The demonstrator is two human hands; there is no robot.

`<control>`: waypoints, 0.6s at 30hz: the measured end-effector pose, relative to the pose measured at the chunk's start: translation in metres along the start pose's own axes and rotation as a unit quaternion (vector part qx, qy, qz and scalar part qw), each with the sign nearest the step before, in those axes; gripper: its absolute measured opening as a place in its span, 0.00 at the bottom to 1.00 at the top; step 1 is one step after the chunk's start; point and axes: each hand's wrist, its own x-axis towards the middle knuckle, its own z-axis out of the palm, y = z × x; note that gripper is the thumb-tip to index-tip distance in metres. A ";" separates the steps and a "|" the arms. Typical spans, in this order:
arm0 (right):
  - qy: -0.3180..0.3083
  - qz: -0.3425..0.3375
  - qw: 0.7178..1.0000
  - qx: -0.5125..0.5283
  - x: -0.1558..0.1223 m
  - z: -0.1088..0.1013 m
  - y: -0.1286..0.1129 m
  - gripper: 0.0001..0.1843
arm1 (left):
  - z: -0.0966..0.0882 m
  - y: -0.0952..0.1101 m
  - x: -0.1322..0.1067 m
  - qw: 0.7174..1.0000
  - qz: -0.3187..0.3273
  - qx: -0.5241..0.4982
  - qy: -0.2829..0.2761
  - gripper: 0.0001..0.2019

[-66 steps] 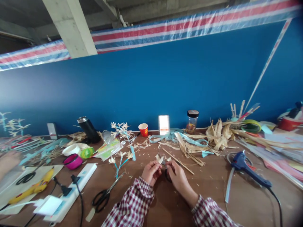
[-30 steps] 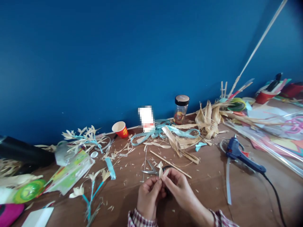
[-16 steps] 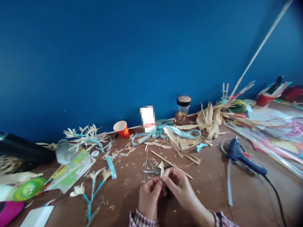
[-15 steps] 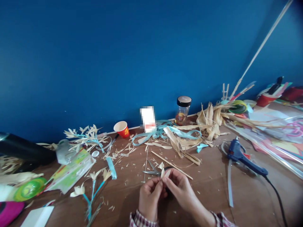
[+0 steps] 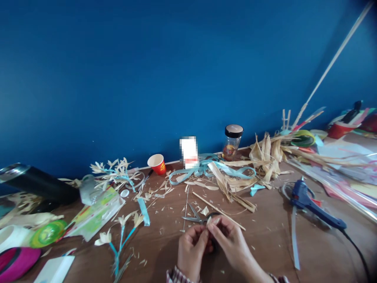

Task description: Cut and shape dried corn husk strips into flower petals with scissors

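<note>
My left hand (image 5: 193, 248) and my right hand (image 5: 231, 240) meet low in the middle of the view, both closed in a pinch. Between their fingertips is a small pale corn husk petal (image 5: 211, 221), mostly covered by the fingers. Just beyond lies a pair of scissors (image 5: 194, 215) with its blades apart, its dark handles partly hidden behind my hands. A small husk scrap (image 5: 204, 211) rests beside the blades. Left of my hands lies a husk flower spray (image 5: 117, 245) with blue-wrapped stems.
A thin stick (image 5: 216, 208) lies past the scissors. To the right is a blue glue gun (image 5: 312, 206) with its cord. Blue ribbon (image 5: 179, 177), dried husks (image 5: 266, 155), a red paper cup (image 5: 159, 166) and a lidded jar (image 5: 232, 143) line the wall.
The petal's tips stood up above my fingers before; now my fingertips cover most of it. The whole scene has shifted slightly right and down in view.
</note>
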 end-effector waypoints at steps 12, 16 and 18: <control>0.022 -0.004 0.999 0.032 -0.002 0.008 -0.022 0.15 | 0.002 0.008 -0.010 0.995 0.050 0.082 0.036 0.18; 0.028 -0.023 0.998 0.045 -0.004 0.006 -0.021 0.13 | 0.001 0.012 -0.008 0.996 0.023 0.078 0.020 0.20; 0.027 -0.033 0.998 0.050 -0.007 0.004 -0.020 0.13 | -0.001 0.013 -0.006 0.998 -0.014 0.062 -0.002 0.20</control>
